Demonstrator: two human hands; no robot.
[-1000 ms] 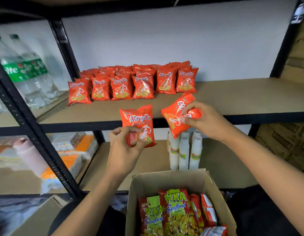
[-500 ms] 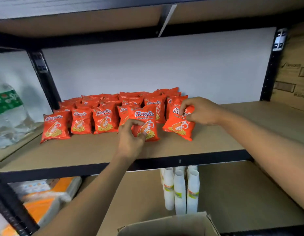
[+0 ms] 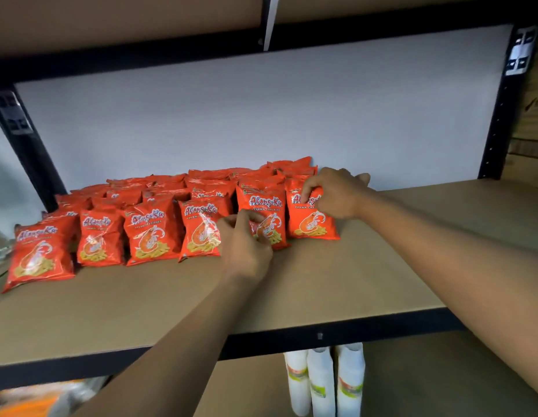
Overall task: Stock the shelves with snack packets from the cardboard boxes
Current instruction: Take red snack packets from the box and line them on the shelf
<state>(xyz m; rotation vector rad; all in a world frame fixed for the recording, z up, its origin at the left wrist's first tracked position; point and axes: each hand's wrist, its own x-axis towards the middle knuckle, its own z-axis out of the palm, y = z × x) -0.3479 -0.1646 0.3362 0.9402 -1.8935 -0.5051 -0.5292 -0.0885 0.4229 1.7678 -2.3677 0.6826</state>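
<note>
orange-red packet, left grip: the left hand [image 3: 245, 245] has thumb and fingers curled onto the lower front of a prawn-cracker packet [image 3: 263, 204], pinching it. the packet stands upright on the shelf, second from the right end of the front line.
right grip: the right hand [image 3: 337, 194] comes over the top of the end packet [image 3: 311, 225], fingers curled down its front across the printed name. it is clamped on, packet upright, bottom edge on the board.
the held pair: side by side. whether their edges touch, cannot tell.
front row [image 3: 147, 233]: four more of the same packets run off to the left, faces out, the leftmost leaning and closest to the shelf's front edge.
back rows [image 3: 171, 188]: more orange-red packets packed tight behind, reaching back to the white wall [image 3: 261, 100].
shelf board [image 3: 337, 281]: plain brown, bare in front of the packets and all along the right side.
frame [image 3: 382, 325]: a black metal rail under the board, a black upright [image 3: 499, 115] at the right, another board overhead.
below: three stacks of white cups [image 3: 321, 383] stand on the next shelf down.
bottom left: something orange and white, too blurred to tell.
</note>
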